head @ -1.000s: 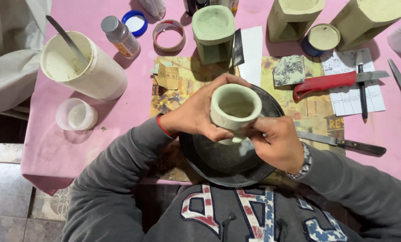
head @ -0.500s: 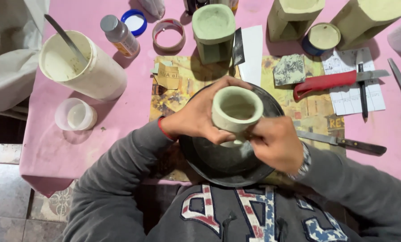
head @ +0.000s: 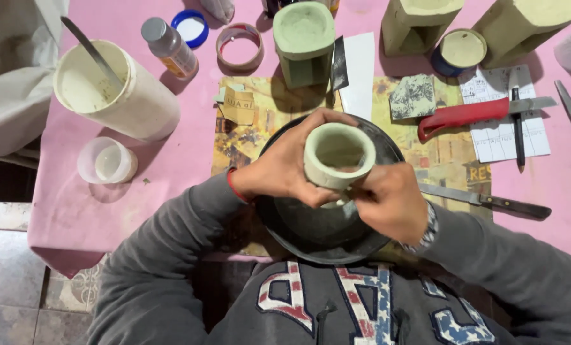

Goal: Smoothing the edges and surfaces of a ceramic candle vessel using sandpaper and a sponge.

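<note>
Left hand point(head: 285, 169) wraps the pale green pot point(head: 338, 156) above the dark bowl point(head: 311, 233); right hand point(head: 390, 201) pinches its five o'clock edge. Best steady, light pressure, turning slowly.

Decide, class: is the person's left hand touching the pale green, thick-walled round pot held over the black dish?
Touching. The head view shows the left hand wrapped around the pale green round pot, with its thumb pressed against the outer wall and no gap.
</note>
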